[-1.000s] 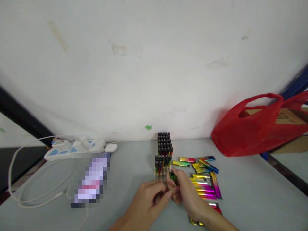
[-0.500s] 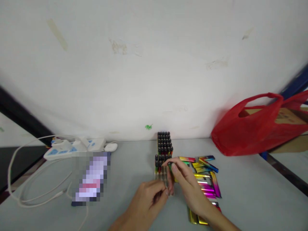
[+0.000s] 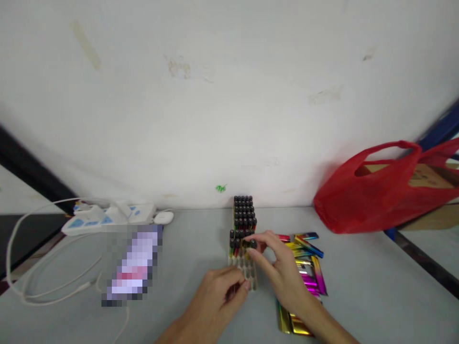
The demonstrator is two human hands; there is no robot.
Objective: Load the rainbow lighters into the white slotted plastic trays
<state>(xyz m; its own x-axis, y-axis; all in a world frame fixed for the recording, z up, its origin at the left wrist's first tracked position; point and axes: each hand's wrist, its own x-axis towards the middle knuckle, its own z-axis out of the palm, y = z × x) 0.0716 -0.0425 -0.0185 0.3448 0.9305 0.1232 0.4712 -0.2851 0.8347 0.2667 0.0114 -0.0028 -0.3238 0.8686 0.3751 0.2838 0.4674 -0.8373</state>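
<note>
My left hand is closed at the front edge of a light tray with rows of round holes; whatever its fingertips pinch is too small to make out. Fingers bent, my right hand pinches a dark-topped, yellowish stick-like piece over the tray's middle rows. Black-capped pieces stand upright in the tray's back rows, and several more fill a block behind it. Shiny coloured pieces lie loose to the right, partly covered by my right hand and forearm.
On the left are a white power strip with cables, a white charger and a phone with a pixelated screen. At the right, a red bag holding cardboard leans near the wall.
My right hand's fingers have moved from the tray's right side up and left to its middle rows, now pinched on a piece. My left hand stays nearly in place.
</note>
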